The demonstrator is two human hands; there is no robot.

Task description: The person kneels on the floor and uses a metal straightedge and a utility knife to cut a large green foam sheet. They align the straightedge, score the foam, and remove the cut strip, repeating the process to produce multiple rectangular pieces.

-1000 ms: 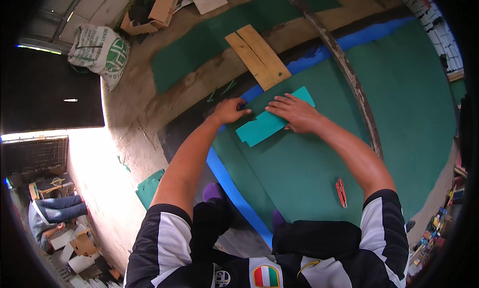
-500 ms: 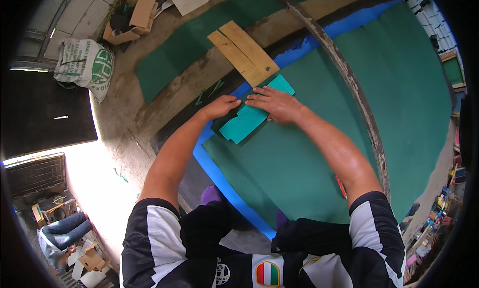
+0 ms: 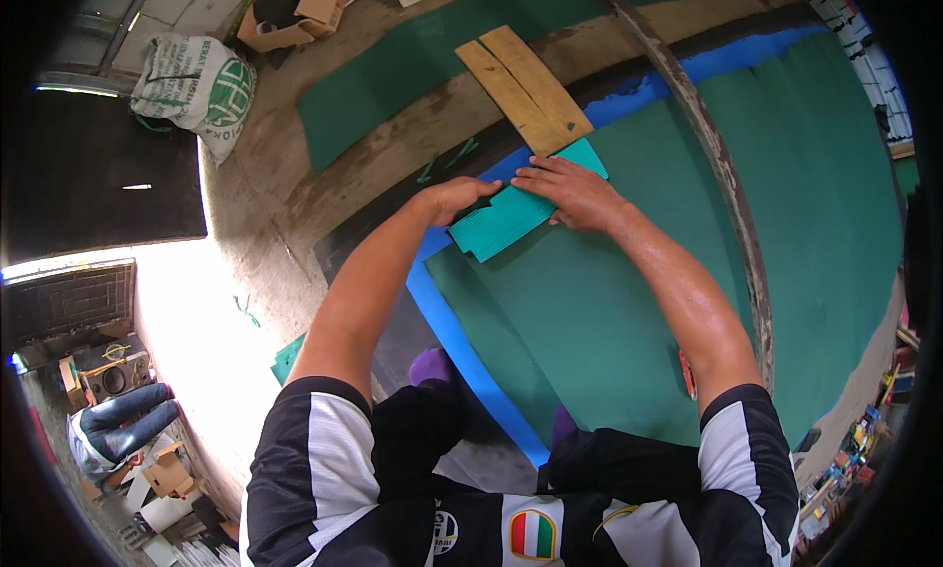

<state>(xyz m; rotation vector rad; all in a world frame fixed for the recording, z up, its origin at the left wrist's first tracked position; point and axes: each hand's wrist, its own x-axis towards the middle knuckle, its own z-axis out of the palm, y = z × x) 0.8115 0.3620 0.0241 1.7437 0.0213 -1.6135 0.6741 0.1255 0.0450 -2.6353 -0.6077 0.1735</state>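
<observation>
A teal ribbed sheet piece (image 3: 503, 225) with a stepped outline lies aslant at the left edge of the large green sheet (image 3: 629, 302). My right hand (image 3: 575, 192) rests flat on it, fingers stretched out across the piece, thumb near its lower edge. By the piece's upper left edge, my left hand (image 3: 458, 199) has its fingers closed, with the thumb toward my right fingertips. A dark edge shows just beside the left fingers; whether they pinch it is hidden. A wooden board (image 3: 526, 90) with a long slit lies just beyond the teal piece.
Under the green sheet is a blue layer (image 3: 432, 307). A long worn bar (image 3: 722, 164) crosses the sheet on the right. A red tool (image 3: 687, 372) lies by my right forearm. Thin green offcuts (image 3: 460, 154) lie left of the board. A white sack (image 3: 201, 90) stands far left.
The view has shifted, so everything sits a little farther right and higher. My left hand is a little closer to the teal piece's edge; my right hand stays on it.
</observation>
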